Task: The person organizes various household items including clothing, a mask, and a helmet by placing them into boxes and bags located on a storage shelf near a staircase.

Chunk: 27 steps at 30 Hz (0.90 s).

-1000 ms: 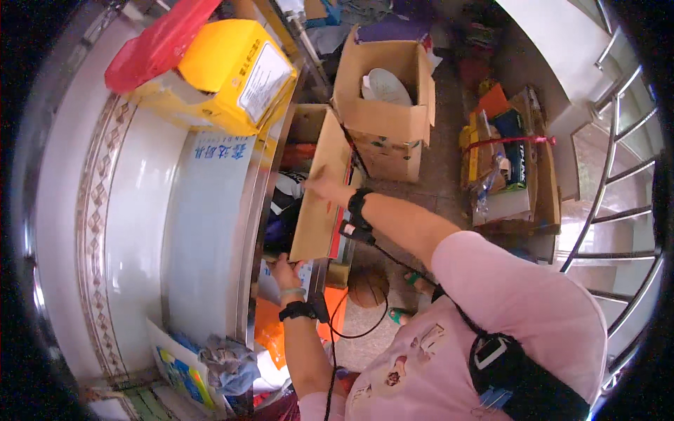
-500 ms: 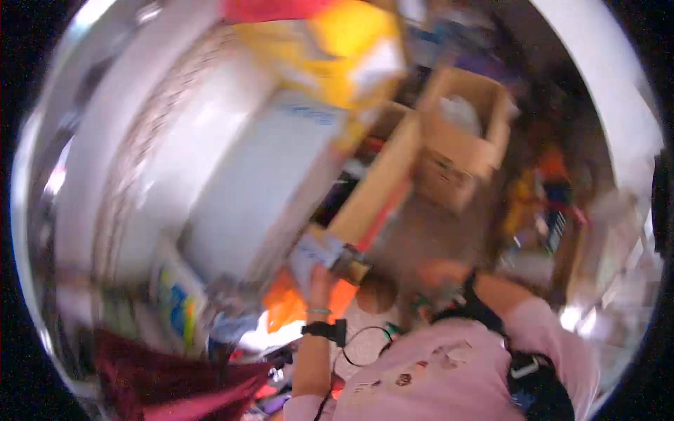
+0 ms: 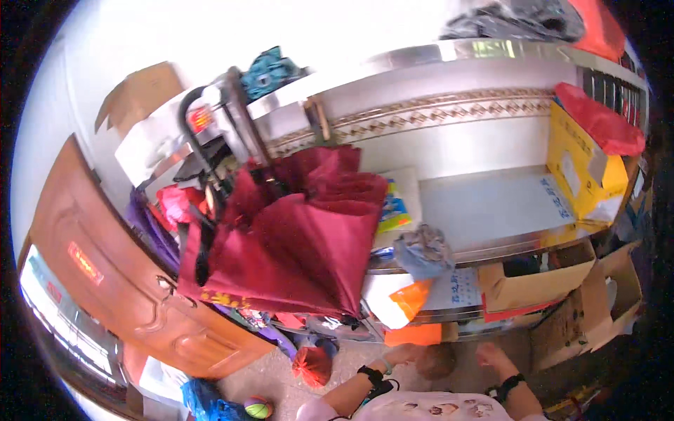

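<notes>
My left hand [image 3: 403, 353] is low in front of the shelf, just below an orange flat piece [image 3: 414, 335]. Its fingers are blurred and their ends run up to a round brown thing [image 3: 436, 361] whose kind I cannot tell. To the right of that thing is my right hand [image 3: 493, 355], apart from it. The right fingers look curled in, and anything inside them is hidden. Dark bands circle both wrists.
A dark red umbrella [image 3: 302, 238] hangs at the shelf's left. Cardboard boxes [image 3: 540, 281] stand lower right, and a yellow box [image 3: 579, 165] sits on the shelf [image 3: 484, 203]. A wooden door [image 3: 133, 281], a red bag [image 3: 312, 366] and a ball [image 3: 258, 407] are at the left.
The view has swung left and up, bringing the door and umbrella into sight. My left hand has come off the pale box it touched, and my right hand is less blurred.
</notes>
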Each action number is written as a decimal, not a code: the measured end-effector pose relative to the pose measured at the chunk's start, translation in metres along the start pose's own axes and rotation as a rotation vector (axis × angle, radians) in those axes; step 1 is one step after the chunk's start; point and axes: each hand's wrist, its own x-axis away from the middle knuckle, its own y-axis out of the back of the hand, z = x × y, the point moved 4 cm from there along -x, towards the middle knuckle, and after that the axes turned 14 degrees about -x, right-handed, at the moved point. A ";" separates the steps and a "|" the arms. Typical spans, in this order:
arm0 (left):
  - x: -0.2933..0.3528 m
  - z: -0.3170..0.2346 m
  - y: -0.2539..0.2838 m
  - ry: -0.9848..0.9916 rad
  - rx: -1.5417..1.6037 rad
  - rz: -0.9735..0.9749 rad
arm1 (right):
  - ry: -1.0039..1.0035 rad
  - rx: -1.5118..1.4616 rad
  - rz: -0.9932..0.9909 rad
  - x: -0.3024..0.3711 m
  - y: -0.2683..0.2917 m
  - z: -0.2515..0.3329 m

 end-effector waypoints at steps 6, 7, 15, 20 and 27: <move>0.077 0.105 0.056 0.051 0.131 -0.084 | 0.102 0.192 0.211 -0.040 -0.134 0.020; 0.084 0.137 0.064 -0.042 0.309 -0.008 | 0.101 0.331 0.246 -0.041 -0.160 0.008; 0.256 0.251 0.139 0.380 0.582 -0.469 | -0.221 0.658 0.918 0.002 -0.352 -0.040; 0.335 0.250 0.165 0.198 0.623 -0.633 | 0.147 0.877 1.099 0.095 -0.454 0.093; 0.345 0.271 0.191 0.257 0.400 -0.827 | 0.304 1.138 0.989 0.178 -0.496 0.189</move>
